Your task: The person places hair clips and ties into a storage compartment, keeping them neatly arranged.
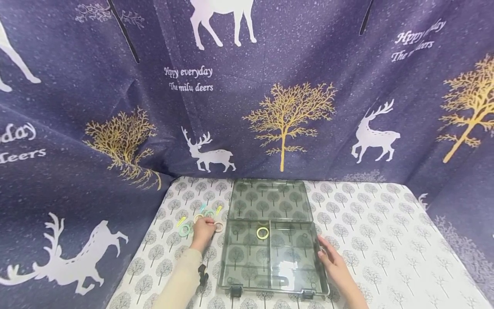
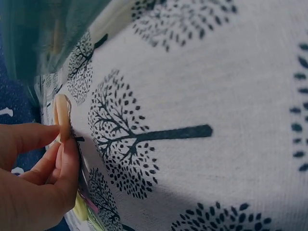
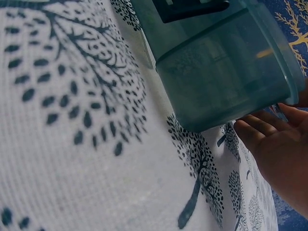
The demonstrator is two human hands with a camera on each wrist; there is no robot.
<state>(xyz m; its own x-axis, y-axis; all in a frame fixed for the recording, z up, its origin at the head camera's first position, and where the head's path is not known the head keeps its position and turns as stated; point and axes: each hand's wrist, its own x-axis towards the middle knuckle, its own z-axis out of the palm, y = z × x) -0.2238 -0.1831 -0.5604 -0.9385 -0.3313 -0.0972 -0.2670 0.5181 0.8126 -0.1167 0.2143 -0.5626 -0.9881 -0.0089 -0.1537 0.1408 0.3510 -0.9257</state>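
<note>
My left hand (image 1: 203, 234) pinches a peach ring (image 2: 61, 118) between thumb and fingers, left of the box. In the head view this ring (image 1: 218, 226) shows to the right of the fingertips. A see-through grey-green plastic box (image 1: 247, 279) lies with its lid (image 1: 270, 199) folded back, away from me. Inside it, a yellow ring (image 1: 263, 233) sits in the upper part of the left half. With fairly straight fingers, my right hand (image 1: 335, 264) touches the box's right side; the right wrist view shows its fingers (image 3: 255, 130) at the wall.
Around the left hand lie a mint ring (image 1: 184, 230), another greenish ring (image 1: 209, 213), a yellow strip-like piece (image 1: 181, 221), a blue one (image 1: 203, 207) and a second yellow one (image 1: 218, 210). A divider (image 1: 270, 253) splits the box. Tree-printed cloth (image 1: 370, 253) covers the table; dark curtains (image 1: 328, 64) surround it.
</note>
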